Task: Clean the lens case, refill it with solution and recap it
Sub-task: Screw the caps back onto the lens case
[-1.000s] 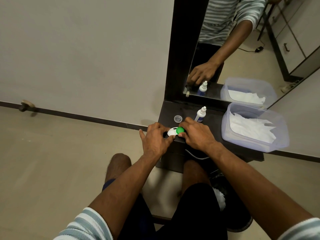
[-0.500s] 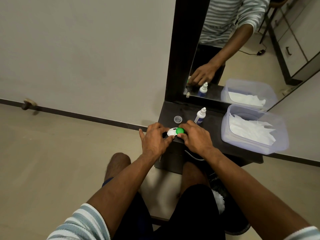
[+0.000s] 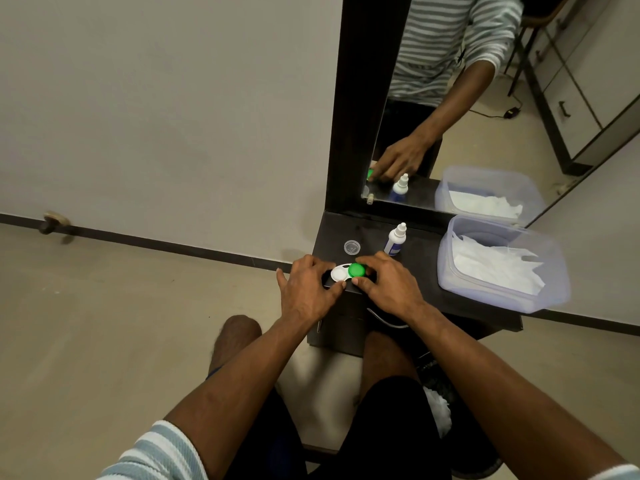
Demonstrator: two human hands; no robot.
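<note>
left hand (image 3: 306, 289) grips the white lens case (image 3: 340, 273) on the dark shelf (image 3: 422, 271). right hand (image 3: 388, 284) pinches its green cap (image 3: 356, 270); solution bottle (image 3: 395, 240) upright just behind.

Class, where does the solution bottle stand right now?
The solution bottle stands upright on the dark shelf, between the small clear cup and the plastic tub, behind the right hand.

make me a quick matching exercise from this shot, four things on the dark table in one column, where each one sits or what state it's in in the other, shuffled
Things:
1. green cap
2. solution bottle
3. clear plastic tub
4. small clear lid

Descriptions:
A. holds white tissues
B. lies loose, left of the bottle
C. pinched by the right hand
D. stands upright near the mirror

Pairs: 1-C, 2-D, 3-A, 4-B
</note>
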